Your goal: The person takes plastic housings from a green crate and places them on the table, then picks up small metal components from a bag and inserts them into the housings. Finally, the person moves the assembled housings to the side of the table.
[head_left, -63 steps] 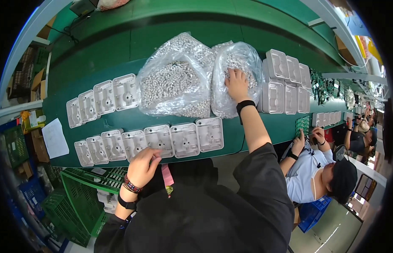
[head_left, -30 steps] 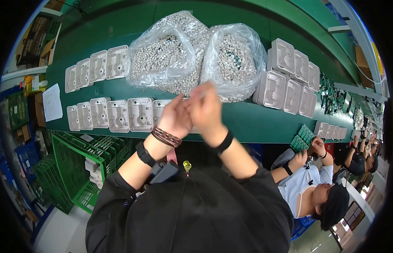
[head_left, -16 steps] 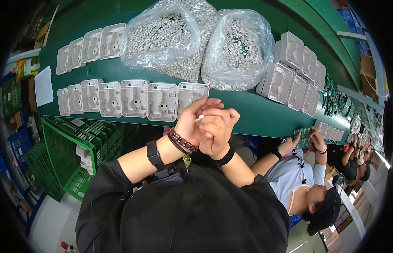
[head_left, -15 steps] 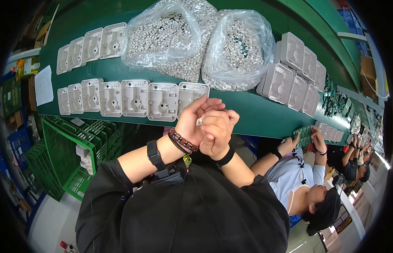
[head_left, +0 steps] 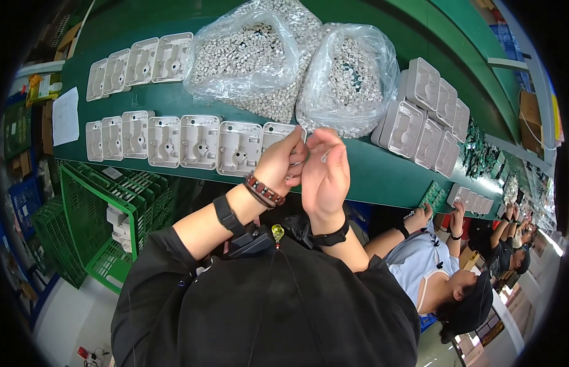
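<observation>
My left hand is closed with curled fingers over the near edge of the last grey plastic housing in the front row; anything in it is hidden. Beside it, my right hand is raised and cupped, thumb and fingers bent round a small whitish plastic piece. Beyond my hands lie two clear plastic bags, a larger bag and a smaller bag, both full of small whitish pieces. The front row of open grey housings runs leftward from my left hand.
More housings stand at the back left, and stacked housings at the right, near green circuit boards. Green crates stand left of the table. A co-worker at my right holds a green board.
My hands have come apart from each other. The left has turned and curled its fingers toward the last housing; the right has opened into a cup. The co-worker's board has moved slightly.
</observation>
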A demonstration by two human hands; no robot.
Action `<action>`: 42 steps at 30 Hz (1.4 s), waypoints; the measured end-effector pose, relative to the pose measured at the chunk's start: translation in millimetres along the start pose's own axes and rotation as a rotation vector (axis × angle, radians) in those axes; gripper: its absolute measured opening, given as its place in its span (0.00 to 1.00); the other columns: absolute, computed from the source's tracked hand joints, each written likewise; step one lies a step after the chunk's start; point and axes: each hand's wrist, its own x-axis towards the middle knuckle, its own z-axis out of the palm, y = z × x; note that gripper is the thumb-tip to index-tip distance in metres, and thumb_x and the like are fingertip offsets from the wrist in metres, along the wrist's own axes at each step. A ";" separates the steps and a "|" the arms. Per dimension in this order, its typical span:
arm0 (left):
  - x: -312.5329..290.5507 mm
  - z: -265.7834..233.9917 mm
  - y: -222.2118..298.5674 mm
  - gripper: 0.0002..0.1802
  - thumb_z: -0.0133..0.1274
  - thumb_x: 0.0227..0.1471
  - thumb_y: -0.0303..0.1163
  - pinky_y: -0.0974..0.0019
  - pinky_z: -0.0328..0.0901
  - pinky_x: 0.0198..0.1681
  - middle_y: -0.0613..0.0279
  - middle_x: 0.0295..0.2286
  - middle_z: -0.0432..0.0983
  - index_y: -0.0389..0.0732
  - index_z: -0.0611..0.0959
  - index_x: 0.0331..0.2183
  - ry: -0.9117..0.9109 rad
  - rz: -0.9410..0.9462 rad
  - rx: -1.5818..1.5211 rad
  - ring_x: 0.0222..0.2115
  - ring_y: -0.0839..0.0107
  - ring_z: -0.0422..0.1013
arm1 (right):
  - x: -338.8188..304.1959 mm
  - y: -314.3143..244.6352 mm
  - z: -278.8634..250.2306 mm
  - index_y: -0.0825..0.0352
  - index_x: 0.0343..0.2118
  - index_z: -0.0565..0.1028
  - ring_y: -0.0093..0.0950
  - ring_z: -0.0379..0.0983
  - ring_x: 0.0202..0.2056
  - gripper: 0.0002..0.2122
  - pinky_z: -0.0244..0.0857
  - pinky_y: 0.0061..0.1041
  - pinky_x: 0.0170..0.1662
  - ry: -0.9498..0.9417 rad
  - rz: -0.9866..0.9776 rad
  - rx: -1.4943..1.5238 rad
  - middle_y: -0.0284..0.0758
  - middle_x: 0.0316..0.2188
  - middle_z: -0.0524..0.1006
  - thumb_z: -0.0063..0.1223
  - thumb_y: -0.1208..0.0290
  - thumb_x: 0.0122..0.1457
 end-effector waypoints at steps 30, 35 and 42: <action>-49.0 16.3 7.1 0.15 0.36 0.56 0.46 0.83 0.43 0.14 0.77 0.17 0.55 0.45 0.66 0.30 0.297 -0.162 0.906 0.13 0.88 0.48 | 10.8 2.8 -44.6 0.68 0.28 0.68 0.25 0.67 0.28 0.09 0.58 0.20 0.30 -0.565 0.153 -0.921 0.33 0.24 0.69 0.57 0.75 0.46; -51.1 -15.1 12.2 0.15 0.40 0.54 0.46 0.76 0.52 0.14 0.72 0.18 0.61 0.43 0.67 0.31 0.372 -0.046 0.995 0.14 0.82 0.55 | 27.0 8.5 -41.8 0.68 0.27 0.69 0.29 0.68 0.25 0.08 0.60 0.21 0.28 -0.715 -0.096 -1.152 0.35 0.22 0.71 0.57 0.78 0.44; -42.6 -40.4 10.8 0.15 0.49 0.47 0.41 0.59 0.64 0.21 0.56 0.20 0.72 0.41 0.68 0.32 1.049 0.086 2.231 0.19 0.61 0.71 | 103.2 47.7 -74.5 0.65 0.23 0.73 0.28 0.66 0.32 0.03 0.60 0.25 0.34 -1.145 -0.574 -1.629 0.32 0.31 0.70 0.51 0.74 0.42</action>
